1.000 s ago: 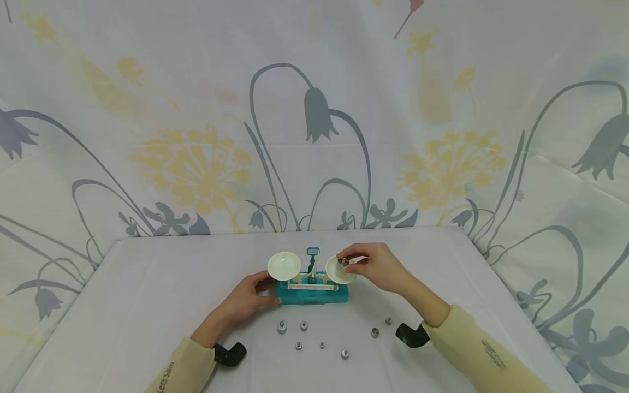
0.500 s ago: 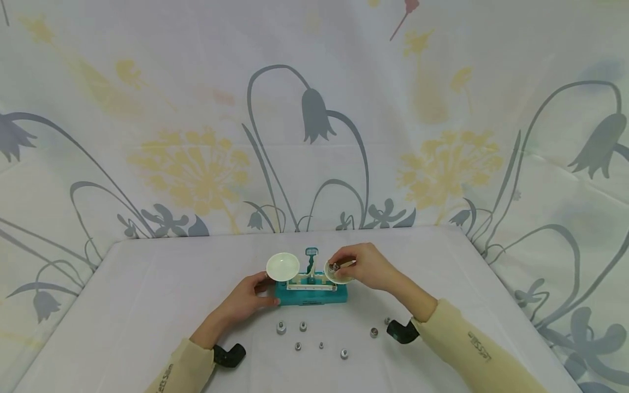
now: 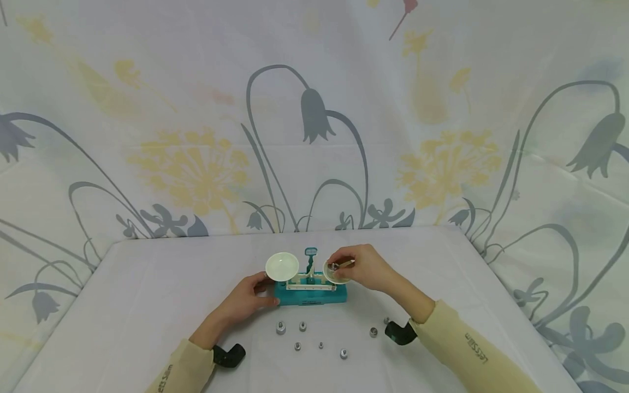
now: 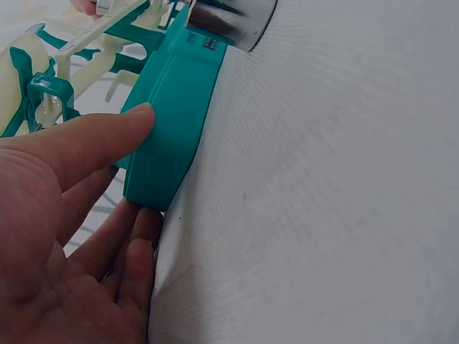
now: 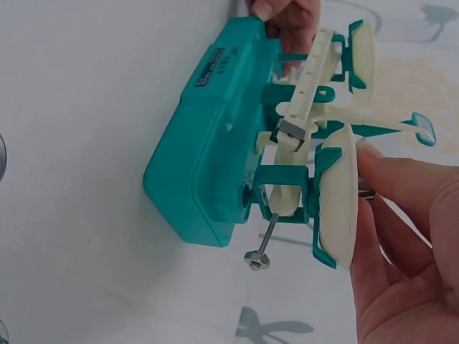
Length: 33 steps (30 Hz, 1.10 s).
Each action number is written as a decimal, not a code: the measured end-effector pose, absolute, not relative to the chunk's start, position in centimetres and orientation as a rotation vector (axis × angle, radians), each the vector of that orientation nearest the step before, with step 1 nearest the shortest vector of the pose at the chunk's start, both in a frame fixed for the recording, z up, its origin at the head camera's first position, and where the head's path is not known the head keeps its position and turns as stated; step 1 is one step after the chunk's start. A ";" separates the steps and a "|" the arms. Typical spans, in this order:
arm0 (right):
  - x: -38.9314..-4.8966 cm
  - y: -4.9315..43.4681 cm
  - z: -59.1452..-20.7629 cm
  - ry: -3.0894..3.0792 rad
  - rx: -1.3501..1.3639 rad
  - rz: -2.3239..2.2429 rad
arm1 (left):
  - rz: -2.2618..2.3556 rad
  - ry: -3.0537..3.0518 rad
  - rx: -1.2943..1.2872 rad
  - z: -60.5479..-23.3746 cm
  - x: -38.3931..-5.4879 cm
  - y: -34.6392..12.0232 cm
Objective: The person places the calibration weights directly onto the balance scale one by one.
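Observation:
A teal balance scale (image 3: pixel 310 296) with two cream pans stands on the white table. My left hand (image 3: pixel 244 299) grips the left end of its base; in the left wrist view the thumb (image 4: pixel 129 125) lies along the front face and the other fingers are behind the end. At the right pan (image 5: pixel 338 204), my right hand (image 3: pixel 368 267) pinches a small metal weight (image 3: pixel 333 267) just over or on the pan; whether it touches cannot be told. The left pan (image 3: pixel 282 267) holds nothing visible.
Several metal weights lie loose in front of the scale, among them a larger one (image 3: pixel 280 327) at left and one (image 3: pixel 373 332) near my right wrist. Black wrist mounts (image 3: pixel 229 355) hang below both sleeves. A flower-printed curtain (image 3: pixel 314 180) rises behind the table's far edge.
My right hand has shifted left and lowered the weight into the right pan's area, then stayed nearly still. My left hand keeps its grip on the base.

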State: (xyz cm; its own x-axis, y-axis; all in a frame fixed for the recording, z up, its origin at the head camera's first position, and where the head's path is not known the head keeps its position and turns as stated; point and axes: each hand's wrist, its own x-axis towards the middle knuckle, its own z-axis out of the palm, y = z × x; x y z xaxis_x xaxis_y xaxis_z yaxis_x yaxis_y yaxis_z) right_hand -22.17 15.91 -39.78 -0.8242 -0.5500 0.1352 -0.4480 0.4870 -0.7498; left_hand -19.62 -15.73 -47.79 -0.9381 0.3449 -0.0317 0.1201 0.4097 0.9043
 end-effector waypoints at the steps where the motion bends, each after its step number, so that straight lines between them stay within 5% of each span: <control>1: -22.2 15.9 -39.8 2.599 -0.875 -1.261 | 1.546 2.452 0.418 -47.8 -19.6 -15.7; 33: -21.4 17.1 -38.7 2.679 -0.793 -1.332 | 1.585 2.411 0.460 -48.1 -19.8 -15.8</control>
